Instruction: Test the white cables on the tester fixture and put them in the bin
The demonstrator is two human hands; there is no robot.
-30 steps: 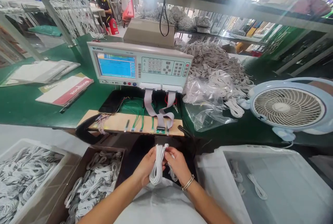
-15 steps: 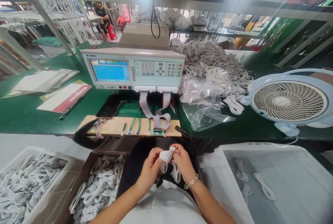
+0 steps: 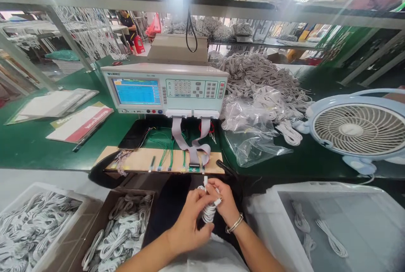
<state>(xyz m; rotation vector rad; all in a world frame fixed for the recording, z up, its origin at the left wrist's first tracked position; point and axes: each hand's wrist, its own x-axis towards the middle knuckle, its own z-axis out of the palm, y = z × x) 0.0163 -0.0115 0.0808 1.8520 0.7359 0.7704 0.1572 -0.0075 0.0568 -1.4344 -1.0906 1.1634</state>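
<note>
A coiled white cable [image 3: 209, 213] is held between both hands over my lap, just below the front edge of the table. My left hand [image 3: 193, 219] has its thumb and fingers around the coil from the left. My right hand [image 3: 225, 200] pinches the cable near its ends from the right. One white connector [image 3: 206, 180] points up toward the wooden board [image 3: 139, 160], and another white connector [image 3: 217, 201] sticks out between the hands. A metal bracelet circles the right wrist.
A tester [image 3: 164, 90] with a lit screen stands behind the board. Boxes of coiled cables [image 3: 126, 230] lie lower left. A grey bin [image 3: 357, 221] with several coils is lower right. A fan [image 3: 354, 128] and cable pile [image 3: 262, 74] occupy the right side. A person [image 3: 127, 25] is in the background.
The coil has turned more upright, and its connectors now show at the top and right. My left hand has moved lower and closer to my right hand. The camera view has shifted slightly.
</note>
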